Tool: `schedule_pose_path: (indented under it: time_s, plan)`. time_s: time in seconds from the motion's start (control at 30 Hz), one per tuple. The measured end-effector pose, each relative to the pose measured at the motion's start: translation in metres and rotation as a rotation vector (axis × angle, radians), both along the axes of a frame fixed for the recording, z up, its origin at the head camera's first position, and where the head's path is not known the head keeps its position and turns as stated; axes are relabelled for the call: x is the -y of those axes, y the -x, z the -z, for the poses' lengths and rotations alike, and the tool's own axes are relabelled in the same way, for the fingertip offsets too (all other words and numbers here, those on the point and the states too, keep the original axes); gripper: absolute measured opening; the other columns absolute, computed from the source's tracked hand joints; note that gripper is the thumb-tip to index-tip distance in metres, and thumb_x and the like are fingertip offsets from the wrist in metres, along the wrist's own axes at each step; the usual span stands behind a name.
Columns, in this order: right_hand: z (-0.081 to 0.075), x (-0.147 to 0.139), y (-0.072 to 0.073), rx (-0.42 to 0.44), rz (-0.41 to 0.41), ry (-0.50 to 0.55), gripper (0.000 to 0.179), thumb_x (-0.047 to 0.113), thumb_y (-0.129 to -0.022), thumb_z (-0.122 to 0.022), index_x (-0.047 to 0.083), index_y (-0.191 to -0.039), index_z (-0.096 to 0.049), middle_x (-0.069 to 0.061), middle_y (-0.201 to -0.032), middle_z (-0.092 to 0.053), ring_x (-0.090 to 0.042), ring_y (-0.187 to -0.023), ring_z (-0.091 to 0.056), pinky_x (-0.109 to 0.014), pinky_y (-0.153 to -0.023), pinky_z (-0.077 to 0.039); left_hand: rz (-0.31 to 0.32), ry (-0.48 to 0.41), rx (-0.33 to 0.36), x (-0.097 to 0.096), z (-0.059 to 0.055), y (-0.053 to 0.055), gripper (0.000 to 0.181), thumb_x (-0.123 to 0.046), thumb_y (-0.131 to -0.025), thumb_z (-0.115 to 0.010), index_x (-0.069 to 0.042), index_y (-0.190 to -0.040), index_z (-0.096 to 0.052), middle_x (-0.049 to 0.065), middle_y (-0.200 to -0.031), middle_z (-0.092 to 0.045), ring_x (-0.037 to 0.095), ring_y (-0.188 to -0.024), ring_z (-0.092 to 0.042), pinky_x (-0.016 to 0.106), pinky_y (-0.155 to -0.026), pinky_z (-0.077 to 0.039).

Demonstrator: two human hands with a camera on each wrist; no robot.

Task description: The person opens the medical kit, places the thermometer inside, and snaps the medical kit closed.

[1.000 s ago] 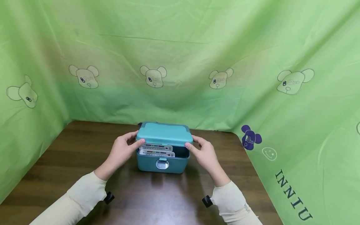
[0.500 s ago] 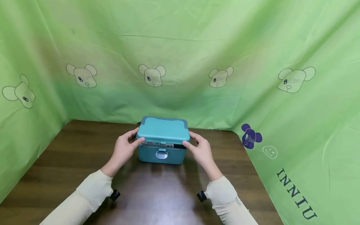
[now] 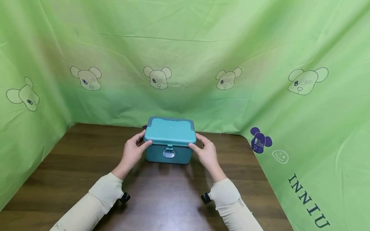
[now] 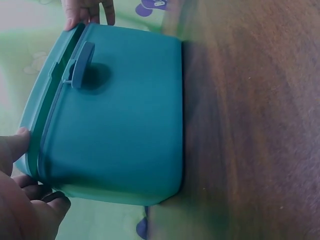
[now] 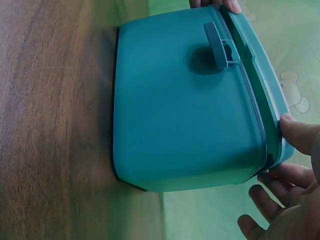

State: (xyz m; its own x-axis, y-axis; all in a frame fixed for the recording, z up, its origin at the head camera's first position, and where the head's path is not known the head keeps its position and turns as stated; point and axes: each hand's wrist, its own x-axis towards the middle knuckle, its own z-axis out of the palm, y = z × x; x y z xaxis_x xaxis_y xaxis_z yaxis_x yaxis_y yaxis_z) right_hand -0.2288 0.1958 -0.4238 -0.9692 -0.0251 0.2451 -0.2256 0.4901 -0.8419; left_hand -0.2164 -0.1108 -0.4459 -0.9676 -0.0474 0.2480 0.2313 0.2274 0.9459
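Note:
A teal storage box (image 3: 156, 155) stands on the wooden table, its front latch (image 3: 169, 153) hanging loose at the middle. Its lid (image 3: 170, 130) lies almost down on the body; both wrist views show a thin gap along the front edge. At the lid's left front corner my left hand (image 3: 133, 154) grips with the thumb on the front edge and the fingers at the side. My right hand (image 3: 207, 156) holds the opposite corner in the same way. Whatever lies inside the box is hidden by the lid.
The brown wooden table (image 3: 162, 199) reaches back to a green cloth backdrop (image 3: 190, 38) printed with bear heads. The box stands near the table's far edge, close to the cloth.
The lid has come down over the box, covering the white scaled strips seen inside earlier. Both hands have kept hold of it. The box sits slightly higher in the head view.

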Motion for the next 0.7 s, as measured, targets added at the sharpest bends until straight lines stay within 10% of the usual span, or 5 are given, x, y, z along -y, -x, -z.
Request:
schedule_pose_path:
  time_s: [0.7]
  plan:
    - [0.013, -0.001, 0.001, -0.077, 0.03, -0.054, 0.054, 0.022, -0.092, -0.079, 0.009, -0.141, -0.063, -0.01, -0.146, -0.06, -0.03, -0.14, -0.051, -0.053, -0.117, -0.038, -0.029, -0.02, -0.018, -0.008, 0.014, -0.002, 0.069, -0.031, -0.094, -0.076, -0.005, -0.152, -0.048, 0.008, -0.157, -0.048, 0.025, -0.142, -0.049, 0.037, -0.111, -0.044]
